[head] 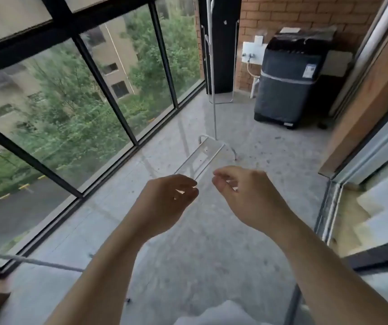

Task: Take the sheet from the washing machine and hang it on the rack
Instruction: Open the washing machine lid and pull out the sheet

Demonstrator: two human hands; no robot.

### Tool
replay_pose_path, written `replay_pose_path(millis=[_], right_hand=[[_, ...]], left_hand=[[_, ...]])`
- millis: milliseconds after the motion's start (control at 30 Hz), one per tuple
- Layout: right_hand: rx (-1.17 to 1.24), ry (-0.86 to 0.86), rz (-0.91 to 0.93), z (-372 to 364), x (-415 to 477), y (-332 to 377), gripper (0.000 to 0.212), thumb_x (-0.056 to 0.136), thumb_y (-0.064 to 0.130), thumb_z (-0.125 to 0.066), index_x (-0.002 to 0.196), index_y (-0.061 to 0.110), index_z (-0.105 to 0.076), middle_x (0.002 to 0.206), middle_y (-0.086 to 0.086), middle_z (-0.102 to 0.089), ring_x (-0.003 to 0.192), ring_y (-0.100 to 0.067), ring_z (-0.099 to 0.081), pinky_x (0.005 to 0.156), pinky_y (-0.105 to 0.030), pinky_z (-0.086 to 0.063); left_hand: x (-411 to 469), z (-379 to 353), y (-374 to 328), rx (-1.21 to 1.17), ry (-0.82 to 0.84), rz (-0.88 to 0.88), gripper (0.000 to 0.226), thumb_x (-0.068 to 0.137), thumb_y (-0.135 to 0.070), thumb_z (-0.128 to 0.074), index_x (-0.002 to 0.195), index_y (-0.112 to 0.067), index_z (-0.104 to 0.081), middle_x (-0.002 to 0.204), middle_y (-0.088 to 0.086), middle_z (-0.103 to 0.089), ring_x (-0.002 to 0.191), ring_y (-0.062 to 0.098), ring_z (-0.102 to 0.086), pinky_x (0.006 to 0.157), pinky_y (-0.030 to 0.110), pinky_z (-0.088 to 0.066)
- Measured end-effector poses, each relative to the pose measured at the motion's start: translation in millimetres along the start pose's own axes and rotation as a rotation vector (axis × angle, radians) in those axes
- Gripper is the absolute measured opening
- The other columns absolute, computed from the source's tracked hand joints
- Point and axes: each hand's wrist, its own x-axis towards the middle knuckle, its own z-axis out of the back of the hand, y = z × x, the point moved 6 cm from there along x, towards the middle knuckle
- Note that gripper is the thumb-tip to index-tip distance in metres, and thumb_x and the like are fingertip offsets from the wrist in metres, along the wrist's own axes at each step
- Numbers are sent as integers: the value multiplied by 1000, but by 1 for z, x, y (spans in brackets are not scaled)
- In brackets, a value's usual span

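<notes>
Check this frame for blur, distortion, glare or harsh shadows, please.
Head view: soft daylight, no hard shadows; the left hand and right hand smear with motion; the window bars bow from the wide lens; the floor shows a pale sheen by the rack; the washer is soft but recognisable.

You're looking far right, where the dark washing machine stands against the brick wall. A pale sticker sits high on the right side of its front. It has a bluish band along the top and blocks of print below, but it's all too small and blurred for you to read a single word or number. Drop down to the machine's bottom edge and there's a small light tag. Same story there, no letters come through. So no text, brand, number or sign can be read anywhere in your view.
</notes>
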Motion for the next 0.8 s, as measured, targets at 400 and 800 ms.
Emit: replay_pose_path(millis=[400,800], right_hand=[[313,-167,-216,54,145,-107,45,100,44,-49,139,21,-54,131,15,-60,113,10,-51,92,0,-37],[339,-350,-453,166,341,-239,46,100,46,-47,139,23,-54,127,13,-64,109,1,-63,97,-33,-54]], left_hand=[[191,-53,-45,-520,-19,108,11,93,-20,-65,103,-22,-71,96,-5,-74,80,12,-73,71,32,-58],[474,-111,-137,-701,272,139,16,95,-19,-63,110,-17,-69,98,-2,-76,86,18,-74,78,36,-59]])
